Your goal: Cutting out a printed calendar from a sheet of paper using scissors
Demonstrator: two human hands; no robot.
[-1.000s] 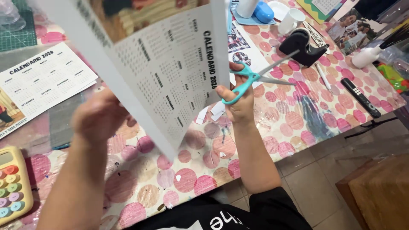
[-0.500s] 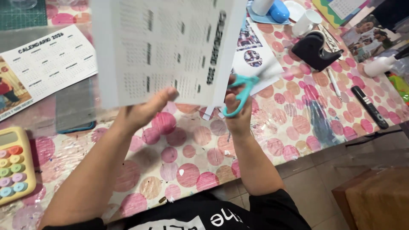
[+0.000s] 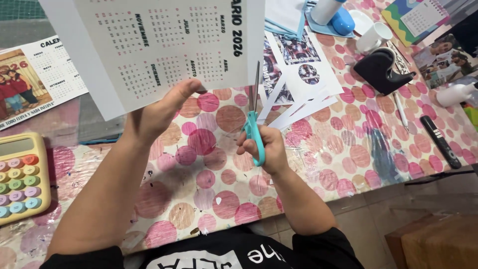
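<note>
1 white calendar sheet (image 3: 149, 45), seemingly uncreased

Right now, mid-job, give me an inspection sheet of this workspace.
Surface: table under a pink-dotted cover.
Job's things: calendar sheet held up; teal scissors with blades at its lower edge.
Clutter: paper strips, yellow calculator, black tape dispenser, white mug, black marker, second printed calendar.
Grippers: left hand pinches the sheet; right hand grips the scissors.
Cables: nothing seen.
Surroundings: tiled floor, brown box.
</note>
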